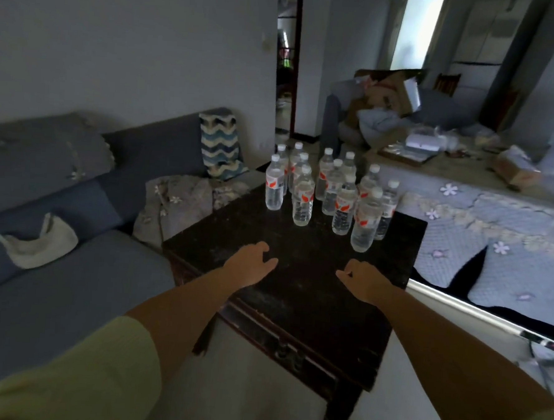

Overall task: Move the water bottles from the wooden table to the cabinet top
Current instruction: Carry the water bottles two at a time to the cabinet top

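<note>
- Water bottles (331,193): I count about a dozen, clear plastic with white caps and red-and-white labels, all upright, clustered close together on the far half of the wooden table (296,295). Exact count uncertain; the rear ones overlap.
- The nearest bottle (366,220) stands at the right front of the cluster, close to the table's right edge.
- The table is dark, its top worn, with a drawer and metal pull on the side facing me. Its near half is bare apart from my hands above it.
- Left hand (249,263): over the table's near half, fingers loosely curled, holding nothing, well apart from the bottles.
- Right hand (362,280): level with the left, fingers loosely curled, thumb out, holding nothing. I cannot tell whether either hand touches the tabletop.
- Both forearms are bare; pale green sleeves (74,376) show at the lower corners.
- Left of the table: a grey-blue sofa (70,278) with a wavy-patterned cloth (221,144) draped over its back and a crumpled grey throw (179,200) at the table's corner.
- Right: a bed (482,222) under a flowered quilt, with clutter and a cardboard box (396,90) beyond.
</note>
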A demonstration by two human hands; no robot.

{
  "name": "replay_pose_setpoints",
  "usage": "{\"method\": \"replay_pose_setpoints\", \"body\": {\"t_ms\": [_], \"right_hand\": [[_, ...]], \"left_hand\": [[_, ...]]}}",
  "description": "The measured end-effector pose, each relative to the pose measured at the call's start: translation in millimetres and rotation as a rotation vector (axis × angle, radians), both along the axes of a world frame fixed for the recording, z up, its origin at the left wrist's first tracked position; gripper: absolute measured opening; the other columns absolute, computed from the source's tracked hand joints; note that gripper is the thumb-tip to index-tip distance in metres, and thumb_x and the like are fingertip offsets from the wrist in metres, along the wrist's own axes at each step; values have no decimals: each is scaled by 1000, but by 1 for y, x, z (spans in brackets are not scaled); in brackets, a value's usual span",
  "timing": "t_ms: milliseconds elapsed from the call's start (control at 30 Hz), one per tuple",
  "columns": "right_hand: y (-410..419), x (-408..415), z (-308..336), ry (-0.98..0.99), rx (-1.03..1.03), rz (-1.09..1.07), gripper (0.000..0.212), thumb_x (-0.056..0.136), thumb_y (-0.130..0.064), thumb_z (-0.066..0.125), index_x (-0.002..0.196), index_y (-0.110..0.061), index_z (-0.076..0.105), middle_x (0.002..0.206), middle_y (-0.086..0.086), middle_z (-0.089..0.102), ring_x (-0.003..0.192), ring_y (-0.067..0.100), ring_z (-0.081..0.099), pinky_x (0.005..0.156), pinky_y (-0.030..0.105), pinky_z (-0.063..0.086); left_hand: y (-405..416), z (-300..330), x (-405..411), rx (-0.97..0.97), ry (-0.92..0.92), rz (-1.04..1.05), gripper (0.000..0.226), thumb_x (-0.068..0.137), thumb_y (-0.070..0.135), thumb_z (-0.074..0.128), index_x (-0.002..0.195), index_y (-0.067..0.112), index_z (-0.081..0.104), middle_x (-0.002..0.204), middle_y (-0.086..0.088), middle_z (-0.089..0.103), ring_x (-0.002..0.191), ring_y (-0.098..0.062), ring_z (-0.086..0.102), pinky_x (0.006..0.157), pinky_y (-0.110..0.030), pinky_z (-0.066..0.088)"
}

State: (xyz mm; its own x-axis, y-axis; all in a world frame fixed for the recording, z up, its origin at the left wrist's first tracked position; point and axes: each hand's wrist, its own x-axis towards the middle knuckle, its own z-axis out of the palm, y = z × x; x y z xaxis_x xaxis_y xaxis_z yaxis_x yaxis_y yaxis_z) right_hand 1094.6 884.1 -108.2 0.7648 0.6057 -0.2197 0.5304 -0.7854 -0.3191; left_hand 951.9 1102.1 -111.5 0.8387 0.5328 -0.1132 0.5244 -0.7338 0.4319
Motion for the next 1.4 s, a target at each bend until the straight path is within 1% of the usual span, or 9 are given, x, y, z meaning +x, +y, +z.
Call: {"method": "replay_pose_setpoints", "body": {"t_ms": [200, 333, 633, 800, 933, 1033, 1200, 1300, 1400], "right_hand": [[40, 46, -5, -6, 37, -123, 41, 101, -39, 44, 121, -4, 52, 120, 17, 59, 112, 30, 57, 92, 33, 44], [39, 69, -24, 25, 21, -205, 39, 99, -40, 46, 119, -7, 53, 118, 16, 58, 107, 30, 58, 87, 33, 44], [34, 172, -49, 82, 0, -342, 40, 98, -40, 47, 120, -7, 54, 122, 16, 59, 112, 31, 57, 92, 35, 45], [42, 215, -67, 151, 47, -410, 62, 95, -42, 53, 141, -4, 36, 135, 20, 52, 122, 34, 53, 97, 37, 44], [54, 228, -88, 220, 237, -496, 81, 86, -43, 67, 147, -7, 28, 141, 17, 48, 125, 31, 51, 96, 36, 43], [63, 236, -104, 279, 421, -595, 96, 76, -42, 77, 149, -11, 22, 144, 14, 44, 129, 30, 47, 98, 36, 41], [84, 243, -126, 388, 829, -712, 90, 71, -16, 84, 142, -18, 28, 137, 3, 48, 120, 14, 52, 93, 25, 45], [100, 247, -134, 412, 919, -792, 97, 71, -11, 84, 143, -22, 21, 136, 2, 47, 122, 17, 52, 99, 33, 46], [113, 257, -139, 350, 930, -903, 95, 71, -18, 84, 142, -23, 22, 133, 2, 51, 119, 19, 55, 99, 40, 49]], "left_hand": [[70, 11, 87, 34, 42, -141, 55, 91, 51, 50, 134, 18, 43, 129, -6, 54, 111, -25, 57, 80, -31, 46], [72, -6, 134, 26, 71, -229, 56, 91, 51, 50, 136, 18, 42, 130, -7, 54, 115, -24, 55, 87, -33, 46], [61, -35, 237, -77, 113, -400, 54, 94, 45, 50, 137, 14, 41, 135, -9, 49, 121, -24, 51, 97, -36, 44], [72, -40, 283, -184, 128, -354, 56, 95, 41, 51, 140, 11, 38, 139, -11, 48, 126, -25, 48, 100, -35, 43], [74, -60, 308, -233, 141, -337, 59, 94, 41, 53, 142, 11, 36, 140, -13, 47, 125, -26, 49, 98, -33, 43], [71, -81, 331, -317, 141, -308, 70, 91, 41, 58, 148, 12, 26, 145, -13, 43, 127, -27, 48, 101, -33, 43], [70, -109, 371, -541, -14, -248, 96, 81, 39, 72, 152, 15, 11, 154, -7, 30, 138, -22, 35, 110, -36, 34], [71, -122, 393, -715, -217, -282, 92, 75, 22, 80, 146, 21, 22, 140, 11, 43, 127, -3, 42, 101, -19, 37], [75, -137, 420, -806, -291, -276, 83, 70, 9, 82, 136, 18, 33, 120, 20, 51, 108, 12, 52, 86, -6, 40]]}}
